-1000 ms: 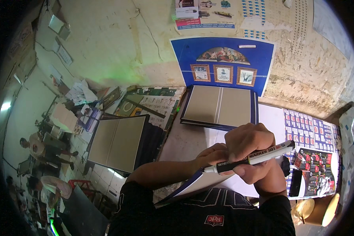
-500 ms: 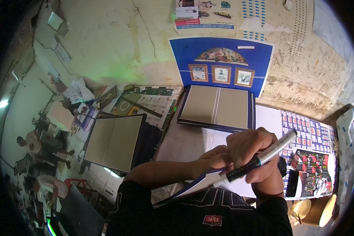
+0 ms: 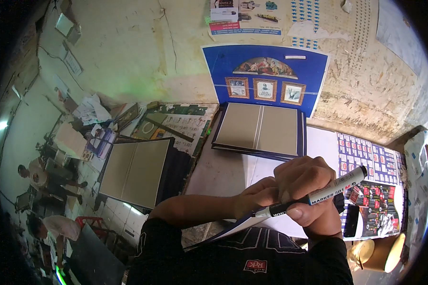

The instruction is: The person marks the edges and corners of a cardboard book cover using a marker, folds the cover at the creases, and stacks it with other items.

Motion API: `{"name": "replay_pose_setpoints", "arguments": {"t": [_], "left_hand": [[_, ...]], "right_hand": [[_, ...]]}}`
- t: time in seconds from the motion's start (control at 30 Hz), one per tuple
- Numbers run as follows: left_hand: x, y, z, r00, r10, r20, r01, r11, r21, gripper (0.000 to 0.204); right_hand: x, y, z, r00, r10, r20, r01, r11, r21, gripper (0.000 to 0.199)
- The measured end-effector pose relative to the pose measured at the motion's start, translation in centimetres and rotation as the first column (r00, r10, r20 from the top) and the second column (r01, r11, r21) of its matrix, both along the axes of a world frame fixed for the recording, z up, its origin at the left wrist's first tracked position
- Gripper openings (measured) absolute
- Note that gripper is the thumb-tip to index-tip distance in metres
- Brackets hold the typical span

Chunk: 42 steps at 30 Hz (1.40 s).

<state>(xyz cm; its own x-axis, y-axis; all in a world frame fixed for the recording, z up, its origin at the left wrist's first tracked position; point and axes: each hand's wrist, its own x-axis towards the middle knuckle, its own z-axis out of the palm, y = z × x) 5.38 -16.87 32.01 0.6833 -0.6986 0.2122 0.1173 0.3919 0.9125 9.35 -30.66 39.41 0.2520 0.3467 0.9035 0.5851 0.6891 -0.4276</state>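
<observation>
My right hand (image 3: 305,183) is closed around a black-and-white marker (image 3: 340,186), held slantwise with its black end up to the right. The marker's pale tip end points down left, close to a board with a dark blue edge (image 3: 230,229), which is tilted against my black shirt. My left hand (image 3: 257,192) is closed at the board's upper edge, beside the right hand. Its fingertips are partly hidden by the right hand. Beyond both hands lies a stack of opened covers (image 3: 238,124) with beige boards and dark blue borders.
Another stack of beige-board covers (image 3: 135,171) is at the left. A dark phone (image 3: 351,221) lies on printed sheets (image 3: 383,202) at the right. A blue poster (image 3: 218,61) leans on the wall. Two people (image 3: 43,178) are at the far left.
The marker has turned flatter, with its pale end lifted slightly and its black end shifted right. Both hands stay close together. The person at lower left has leaned a little.
</observation>
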Motion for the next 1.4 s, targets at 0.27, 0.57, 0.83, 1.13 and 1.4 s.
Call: {"name": "replay_pose_setpoints", "arguments": {"t": [0.27, 0.57, 0.83, 1.13, 1.4], "left_hand": [[-0.4, -0.1, 1.2, 1.000, -0.001, -0.020, 0.000, 0.997, -0.081, 0.024], [0.2, 0.5, -0.2, 0.989, 0.056, 0.138, -0.058, 0.998, 0.011, 0.027], [-0.1, 0.0, -0.3, 0.980, 0.163, 0.118, -0.164, 0.987, -0.004, 0.028], [-0.3, 0.2, -0.3, 0.996, -0.010, -0.085, 0.003, 0.997, -0.083, 0.025], [-0.2, 0.0, 0.6, 1.000, -0.003, -0.015, 0.002, 0.998, -0.069, 0.025]], "right_hand": [[-0.2, 0.2, 0.2, 0.994, 0.065, -0.092, -0.062, 0.997, 0.036, 0.026], [-0.1, 0.7, 0.1, 0.999, 0.036, -0.017, -0.035, 0.998, 0.046, 0.025], [0.1, 0.6, 0.3, 0.998, 0.042, 0.039, -0.043, 0.999, 0.020, 0.023], [0.1, 0.4, 0.4, 0.999, 0.027, 0.040, -0.027, 1.000, 0.003, 0.025], [-0.3, 0.2, 0.0, 0.986, 0.111, -0.128, -0.106, 0.993, 0.047, 0.026]]}}
